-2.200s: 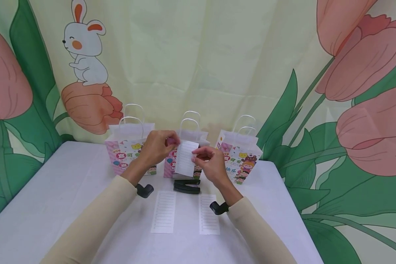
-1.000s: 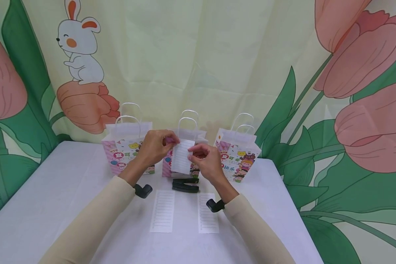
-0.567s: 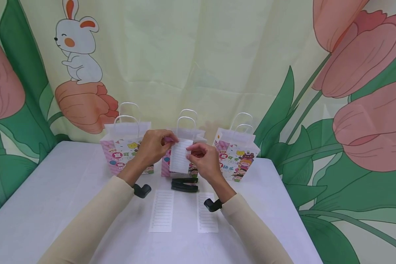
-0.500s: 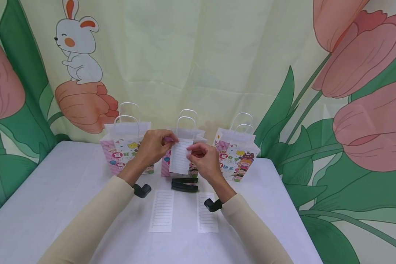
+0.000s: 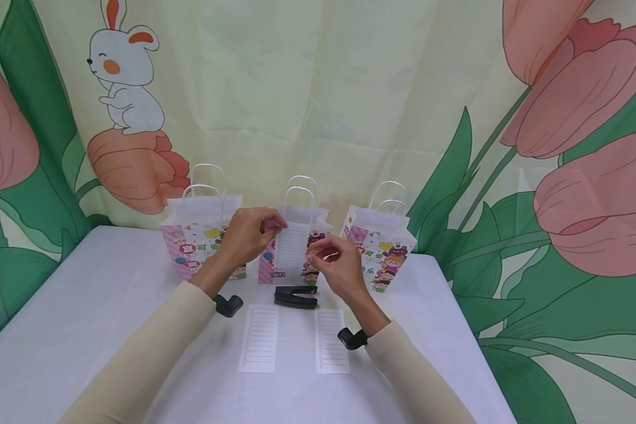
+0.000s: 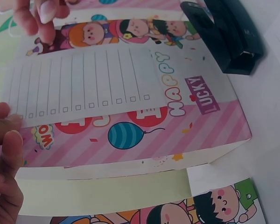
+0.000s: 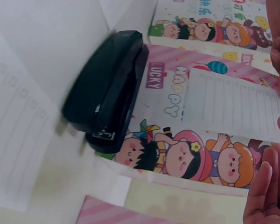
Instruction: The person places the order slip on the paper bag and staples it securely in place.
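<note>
My left hand [image 5: 250, 234] pinches the top left corner of a lined checklist slip [image 5: 292, 246], which lies against the front of the middle paper gift bag [image 5: 267, 272]. In the left wrist view the slip [image 6: 84, 88] covers part of the bag's printed front, beside the HAPPY lettering. Just off the slip's right edge, my right hand [image 5: 341, 266] has its fingers loosely bent with nothing between them. A black stapler [image 5: 295, 297] sits on the table in front of the middle bag, its arm raised at the left end in the right wrist view.
Two more gift bags stand left [image 5: 188, 259] and right [image 5: 384, 256] of the middle one. Two lined slips lie flat on the white-covered table, one left [image 5: 258, 338] and one right [image 5: 332, 347], nearer than the stapler. A printed curtain [image 5: 339, 106] hangs behind.
My right hand has let go of the slip and shifted right. The slip has gone from held up in front of the bag to lying against it; my left hand stays at its corner.
</note>
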A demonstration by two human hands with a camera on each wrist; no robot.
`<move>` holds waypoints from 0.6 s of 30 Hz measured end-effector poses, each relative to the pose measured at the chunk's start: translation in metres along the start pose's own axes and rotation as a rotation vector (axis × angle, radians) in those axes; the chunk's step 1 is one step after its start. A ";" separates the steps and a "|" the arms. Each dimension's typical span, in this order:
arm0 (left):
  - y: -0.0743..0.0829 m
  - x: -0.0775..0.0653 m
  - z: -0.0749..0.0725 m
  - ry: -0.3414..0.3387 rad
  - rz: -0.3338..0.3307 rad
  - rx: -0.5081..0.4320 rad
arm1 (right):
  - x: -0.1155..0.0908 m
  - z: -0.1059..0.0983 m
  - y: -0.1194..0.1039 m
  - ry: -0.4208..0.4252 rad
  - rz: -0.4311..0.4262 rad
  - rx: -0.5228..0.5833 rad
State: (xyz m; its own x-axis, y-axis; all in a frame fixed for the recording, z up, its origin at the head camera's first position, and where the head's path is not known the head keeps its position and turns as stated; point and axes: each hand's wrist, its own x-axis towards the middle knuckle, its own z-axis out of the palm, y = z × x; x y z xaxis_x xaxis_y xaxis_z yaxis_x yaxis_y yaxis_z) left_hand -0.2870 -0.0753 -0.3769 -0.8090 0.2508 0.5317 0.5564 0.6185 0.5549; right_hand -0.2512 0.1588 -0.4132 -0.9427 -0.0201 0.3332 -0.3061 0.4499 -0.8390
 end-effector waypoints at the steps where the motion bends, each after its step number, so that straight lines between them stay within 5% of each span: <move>1: 0.000 0.000 0.000 0.000 0.001 0.000 | -0.002 -0.001 0.001 -0.007 0.003 -0.002; 18: 0.000 0.000 0.000 -0.006 -0.006 -0.001 | -0.024 0.003 0.031 -0.191 0.061 -0.067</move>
State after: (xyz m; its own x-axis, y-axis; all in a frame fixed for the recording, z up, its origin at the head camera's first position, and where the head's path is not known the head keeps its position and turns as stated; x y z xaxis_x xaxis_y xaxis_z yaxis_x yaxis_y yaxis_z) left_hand -0.2868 -0.0757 -0.3767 -0.8135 0.2514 0.5244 0.5516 0.6193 0.5587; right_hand -0.2381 0.1700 -0.4483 -0.9692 -0.1573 0.1894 -0.2441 0.5141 -0.8223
